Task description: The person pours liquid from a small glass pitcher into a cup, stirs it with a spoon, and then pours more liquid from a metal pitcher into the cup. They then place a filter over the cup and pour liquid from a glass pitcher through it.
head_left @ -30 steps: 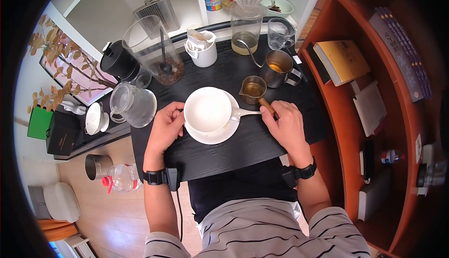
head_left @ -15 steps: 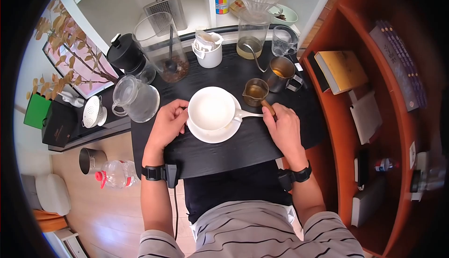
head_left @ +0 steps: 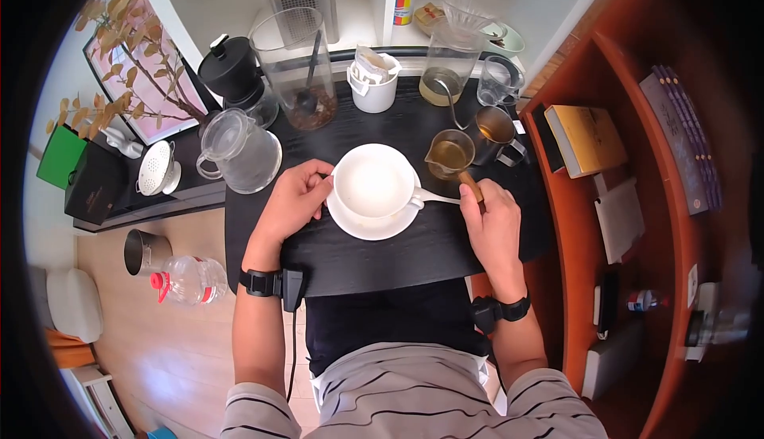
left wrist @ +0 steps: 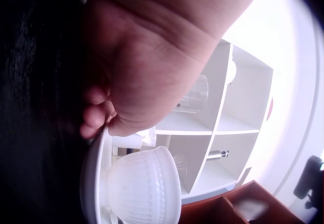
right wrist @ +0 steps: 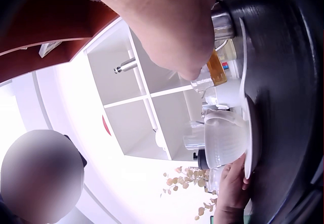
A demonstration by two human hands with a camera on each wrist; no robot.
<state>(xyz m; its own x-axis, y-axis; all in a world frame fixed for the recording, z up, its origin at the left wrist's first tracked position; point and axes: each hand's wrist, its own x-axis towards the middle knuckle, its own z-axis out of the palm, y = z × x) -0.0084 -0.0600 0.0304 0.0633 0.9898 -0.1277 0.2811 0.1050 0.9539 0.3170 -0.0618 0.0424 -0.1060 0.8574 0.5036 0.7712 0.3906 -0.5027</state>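
Note:
A white cup [head_left: 374,182] stands on a white saucer [head_left: 374,230], its handle on the right beside a white spoon handle [head_left: 438,196]. My left hand [head_left: 296,202] pinches the saucer's left rim; in the left wrist view the thumb and fingers of that hand [left wrist: 147,62] meet at the saucer's edge [left wrist: 90,178], beside the ribbed cup [left wrist: 144,186]. My right hand [head_left: 493,224] grips the wooden handle [head_left: 471,186] of a small glass pitcher [head_left: 450,155] with amber liquid. The right wrist view hides most fingers of that hand [right wrist: 162,21].
Behind the cup stand a white mug with a drip bag [head_left: 373,89], a tall glass vessel [head_left: 302,65] and a glass dripper stand [head_left: 447,73]. A metal cup [head_left: 492,130] is right of the pitcher, a lidded glass jug [head_left: 248,156] at left. A bookshelf [head_left: 569,224] borders the right.
The head view has shifted, so the table items appear further right in it. Both hands keep their holds on the saucer and pitcher handle, with little visible movement relative to the cup.

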